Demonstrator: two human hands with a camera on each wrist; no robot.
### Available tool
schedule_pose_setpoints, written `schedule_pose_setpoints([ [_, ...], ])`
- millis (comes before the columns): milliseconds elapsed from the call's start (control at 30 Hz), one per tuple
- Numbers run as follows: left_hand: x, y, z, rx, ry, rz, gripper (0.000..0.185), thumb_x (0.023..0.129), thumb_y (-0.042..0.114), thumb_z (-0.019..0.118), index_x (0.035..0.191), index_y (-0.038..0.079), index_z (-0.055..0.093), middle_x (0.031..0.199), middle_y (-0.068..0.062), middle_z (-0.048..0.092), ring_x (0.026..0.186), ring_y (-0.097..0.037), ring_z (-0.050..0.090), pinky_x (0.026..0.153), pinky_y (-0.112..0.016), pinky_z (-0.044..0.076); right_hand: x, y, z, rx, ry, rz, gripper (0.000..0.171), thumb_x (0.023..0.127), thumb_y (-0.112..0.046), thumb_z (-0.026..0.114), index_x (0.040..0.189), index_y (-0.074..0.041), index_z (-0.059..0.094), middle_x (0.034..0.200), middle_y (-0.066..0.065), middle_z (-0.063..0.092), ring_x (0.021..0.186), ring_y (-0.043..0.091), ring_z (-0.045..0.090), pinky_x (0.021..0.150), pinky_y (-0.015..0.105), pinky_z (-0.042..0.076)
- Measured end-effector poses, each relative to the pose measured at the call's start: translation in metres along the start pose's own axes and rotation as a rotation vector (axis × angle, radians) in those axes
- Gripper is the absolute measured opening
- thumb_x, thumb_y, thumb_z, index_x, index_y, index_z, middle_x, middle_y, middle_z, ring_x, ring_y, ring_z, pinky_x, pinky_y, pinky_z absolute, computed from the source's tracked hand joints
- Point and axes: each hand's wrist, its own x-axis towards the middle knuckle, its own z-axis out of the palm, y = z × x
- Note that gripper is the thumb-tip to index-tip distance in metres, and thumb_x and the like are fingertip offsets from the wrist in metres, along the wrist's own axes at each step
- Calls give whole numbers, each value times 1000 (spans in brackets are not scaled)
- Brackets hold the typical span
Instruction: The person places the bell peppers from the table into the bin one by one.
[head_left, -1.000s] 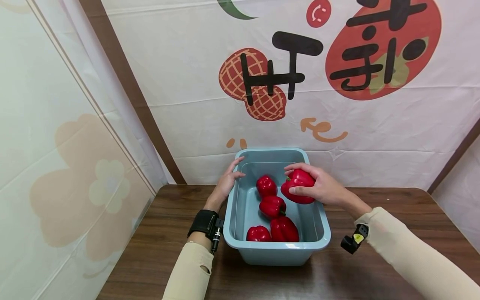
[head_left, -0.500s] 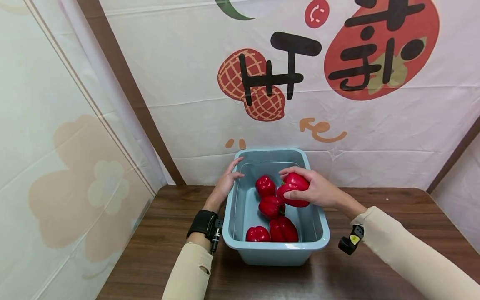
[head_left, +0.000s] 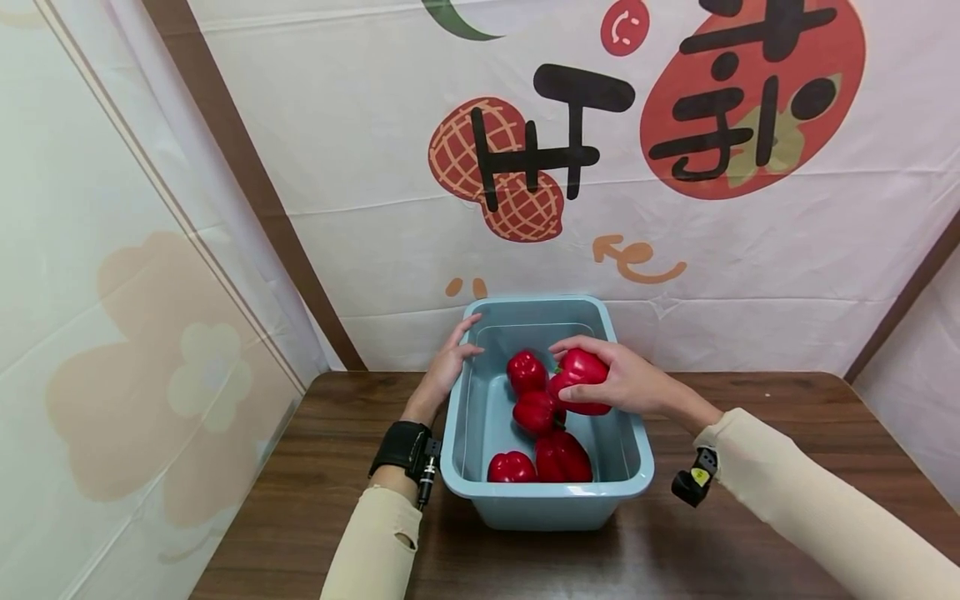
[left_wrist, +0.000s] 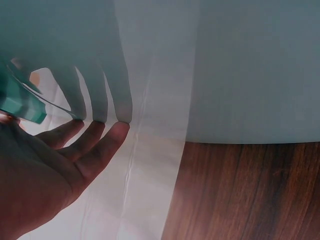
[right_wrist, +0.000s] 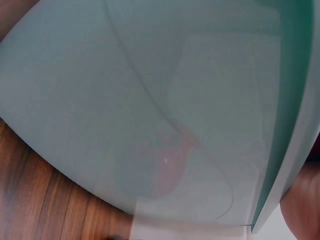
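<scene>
1. Your right hand (head_left: 626,385) curls fingers and thumb around a glossy red bell pepper (head_left: 579,375), held just above the far half of the light blue rectangular plastic tub (head_left: 633,450).
2. Your left hand (head_left: 444,367) rests with straight, spread fingers against the tub's far left rim; the left wrist view shows the fingers (left_wrist: 102,145) flat against the tub wall.
3. The tub stands at the far edge of the dark wood-grain counter (head_left: 757,408), against the printed white backdrop (head_left: 375,208).
4. Four more red bell peppers (head_left: 536,412) lie inside, two toward the far end, two at the near wall.
5. Step in hand, by judgement: the held pepper is being set among the others. The next move calls for lowering it into the free right-hand space and releasing your grip.
</scene>
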Motion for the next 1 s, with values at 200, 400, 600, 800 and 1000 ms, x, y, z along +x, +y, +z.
schedule_pose_setpoints([
  [200,-1,0,-1,-3,-13,2,59,99,22,43,156,31,28,166,1,5,142,-36,24,109,-62,28,1,-1,1,-14,-19,20,67,77,-23,84,137,-26,52,133,6,55,118,34,52,78,38,58],
  [400,0,1,0,2,1,10,59,98,22,44,154,31,31,166,0,9,142,-35,26,108,-61,30,2,-1,1,-45,-43,35,72,76,-29,85,139,-24,51,133,5,55,117,32,53,78,38,58],
  [600,0,1,0,11,0,24,59,97,22,43,154,29,30,166,-1,10,141,-36,26,108,-62,30,2,-3,2,-76,-54,42,74,76,-28,85,141,-28,50,135,5,54,119,31,52,78,37,58],
  [800,0,0,-1,-8,-16,24,59,98,22,42,155,29,29,166,-2,8,140,-37,27,108,-64,29,1,-5,2,-104,-67,52,85,75,-31,85,148,-34,43,135,3,54,121,30,51,78,36,58],
  [1000,-1,0,-1,-36,-30,21,60,99,22,42,156,30,27,166,-2,7,140,-39,26,109,-66,26,2,-6,3,-150,-75,39,94,73,-37,86,152,-37,35,136,0,53,122,28,51,79,34,58],
])
